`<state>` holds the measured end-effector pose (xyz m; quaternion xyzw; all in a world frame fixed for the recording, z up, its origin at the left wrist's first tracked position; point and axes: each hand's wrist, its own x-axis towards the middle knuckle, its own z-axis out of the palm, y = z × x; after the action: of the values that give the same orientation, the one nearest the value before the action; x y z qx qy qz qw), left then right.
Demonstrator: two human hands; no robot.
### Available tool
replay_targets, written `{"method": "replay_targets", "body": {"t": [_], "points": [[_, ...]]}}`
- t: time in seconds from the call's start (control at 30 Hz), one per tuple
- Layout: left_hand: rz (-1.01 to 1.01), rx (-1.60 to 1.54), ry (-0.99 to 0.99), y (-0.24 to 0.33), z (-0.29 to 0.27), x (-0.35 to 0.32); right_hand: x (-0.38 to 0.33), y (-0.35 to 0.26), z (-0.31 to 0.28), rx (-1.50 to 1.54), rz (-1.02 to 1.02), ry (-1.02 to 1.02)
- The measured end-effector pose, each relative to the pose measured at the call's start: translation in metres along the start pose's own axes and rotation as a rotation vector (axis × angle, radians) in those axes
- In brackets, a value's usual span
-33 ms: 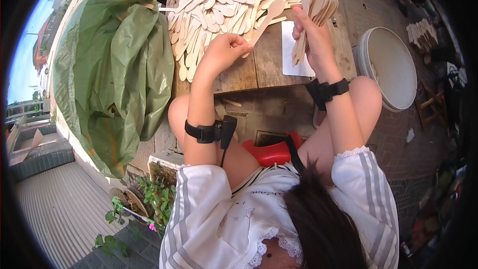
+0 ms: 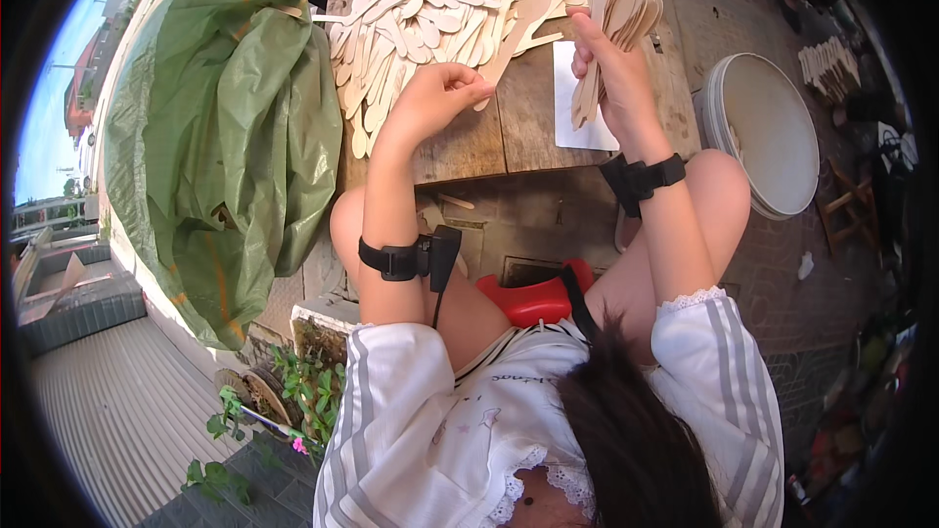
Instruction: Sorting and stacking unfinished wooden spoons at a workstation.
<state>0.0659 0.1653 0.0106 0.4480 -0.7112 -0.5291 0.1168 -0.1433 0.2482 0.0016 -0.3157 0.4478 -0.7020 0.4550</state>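
A big heap of pale wooden spoons (image 2: 430,15) lies on a worn wooden table (image 2: 455,149). At the heap's near right side my left hand (image 2: 437,106) is closed in a pinch on the handle end of one wooden spoon (image 2: 510,47), whose bowl points away from me over the heap. My right hand (image 2: 616,64) grips a bundle of wooden spoons (image 2: 620,8) upright, bowls up and handles coming out below the palm. Beneath that bundle a white sheet (image 2: 577,127) lies at the table's near edge.
A crumpled green tarp sack (image 2: 225,137) stands left of the table. To the right is a round whitish bucket (image 2: 768,137) with several spoons' worth of wood bundled beyond it (image 2: 829,68). My knees flank the table's near edge, above a red seat (image 2: 533,303). A leafy plant (image 2: 313,396) grows at lower left.
The spoon in my left hand has turned and shifted slightly left, its bowl now showing narrower. My left hand has moved a little left; the right hand's bundle has shifted very slightly.
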Motion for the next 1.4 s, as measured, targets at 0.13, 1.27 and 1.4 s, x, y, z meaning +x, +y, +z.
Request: {"method": "replay_targets", "body": {"t": [0.13,1.27,1.4], "points": [[0.101,-0.300,-0.231,0.008,-0.003,-0.007,-0.008,-0.002,0.014,-0.111,-0.018,-0.133],[0.009,0.249,0.418,-0.037,-0.051,0.000,-0.007,0.006,0.010,-0.061,0.094,-0.080],[0.160,0.025,0.331,-0.020,-0.049,-0.004,-0.004,0.000,0.003,-0.113,0.093,-0.065]]}}
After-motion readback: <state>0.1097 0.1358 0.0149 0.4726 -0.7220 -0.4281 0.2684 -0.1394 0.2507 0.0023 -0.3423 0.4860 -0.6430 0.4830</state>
